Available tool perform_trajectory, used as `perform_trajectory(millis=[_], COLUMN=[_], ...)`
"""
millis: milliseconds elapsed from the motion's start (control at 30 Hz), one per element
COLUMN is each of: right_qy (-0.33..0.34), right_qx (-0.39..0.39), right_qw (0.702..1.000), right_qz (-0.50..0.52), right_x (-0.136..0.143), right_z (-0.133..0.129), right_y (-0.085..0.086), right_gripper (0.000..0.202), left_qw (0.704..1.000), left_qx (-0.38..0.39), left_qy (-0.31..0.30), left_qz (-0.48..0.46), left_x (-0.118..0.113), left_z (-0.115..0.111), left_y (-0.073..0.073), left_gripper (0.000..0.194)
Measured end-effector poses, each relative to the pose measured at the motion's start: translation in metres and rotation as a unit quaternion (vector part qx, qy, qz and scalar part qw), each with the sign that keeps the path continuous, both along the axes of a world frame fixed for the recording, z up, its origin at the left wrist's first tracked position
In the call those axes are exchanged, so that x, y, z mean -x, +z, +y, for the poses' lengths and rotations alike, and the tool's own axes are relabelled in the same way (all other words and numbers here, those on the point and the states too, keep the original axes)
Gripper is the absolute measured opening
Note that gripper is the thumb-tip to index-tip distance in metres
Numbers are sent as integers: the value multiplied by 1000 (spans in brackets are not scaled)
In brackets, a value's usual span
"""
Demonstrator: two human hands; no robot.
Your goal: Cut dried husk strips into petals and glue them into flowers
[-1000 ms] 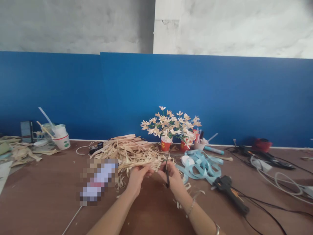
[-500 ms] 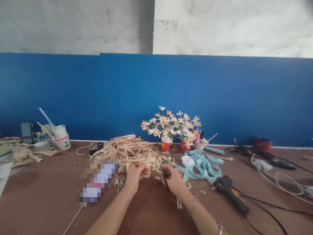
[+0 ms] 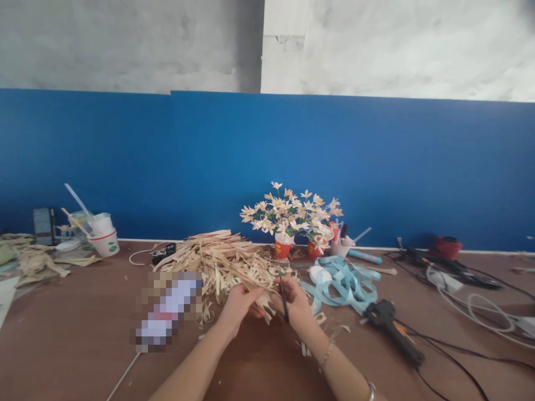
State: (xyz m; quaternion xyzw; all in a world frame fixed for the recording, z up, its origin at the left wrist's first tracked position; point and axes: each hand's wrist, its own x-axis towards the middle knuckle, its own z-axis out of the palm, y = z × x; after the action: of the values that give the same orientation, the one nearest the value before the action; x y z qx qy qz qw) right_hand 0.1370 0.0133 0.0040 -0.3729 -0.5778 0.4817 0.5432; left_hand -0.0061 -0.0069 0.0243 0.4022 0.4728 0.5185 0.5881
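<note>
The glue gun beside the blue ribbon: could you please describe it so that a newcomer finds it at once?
On the brown table, go right from the right hand, past the blue ribbon. The glue gun lies there, handle toward the near right. Its dark, pistol-like body with orange parts sets it apart from the looped ribbon.

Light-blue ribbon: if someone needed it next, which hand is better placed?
Probably the right hand: it is closer to the light-blue ribbon, though it holds a slim dark tool. The left hand is farther off, holding a pale husk-like strip.
</note>
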Motion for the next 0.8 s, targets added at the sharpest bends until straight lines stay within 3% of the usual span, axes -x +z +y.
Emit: perform_trajectory(millis=[100,200,300,367,433,500,667,800], right_qy=[-8,-8,-1,-1,-6,-12,-33,22], right_qx=[21,59,69,63,59,57,50,58], right_qw=[999,997,995,996,997,997,998,997], right_qz=[25,53,68,64,57,54,35,-40], right_x=[-3,-8,-11,-11,-11,-9,-8,-7], right_z=[-1,-1,1,2,2,1,0,-5], right_y=[5,10,12,13,13,14,16,13], right_gripper=[34,38,41,42,42,43,42,38], left_qw=[999,998,996,994,991,993,995,943], left_qx=[6,51,87,88,78,58,12,13], left_qy=[-31,-23,1,-31,-75,-78,70,256], left_qz=[26,35,-21,-64,-83,-71,-72,-213], left_x=[1,4,9,11,13,12,8,15], left_z=[-3,-2,1,1,1,0,4,14], left_y=[0,-3,-6,-6,-4,-3,1,4], left_gripper=[27,21,20,7,15,21,28,13])
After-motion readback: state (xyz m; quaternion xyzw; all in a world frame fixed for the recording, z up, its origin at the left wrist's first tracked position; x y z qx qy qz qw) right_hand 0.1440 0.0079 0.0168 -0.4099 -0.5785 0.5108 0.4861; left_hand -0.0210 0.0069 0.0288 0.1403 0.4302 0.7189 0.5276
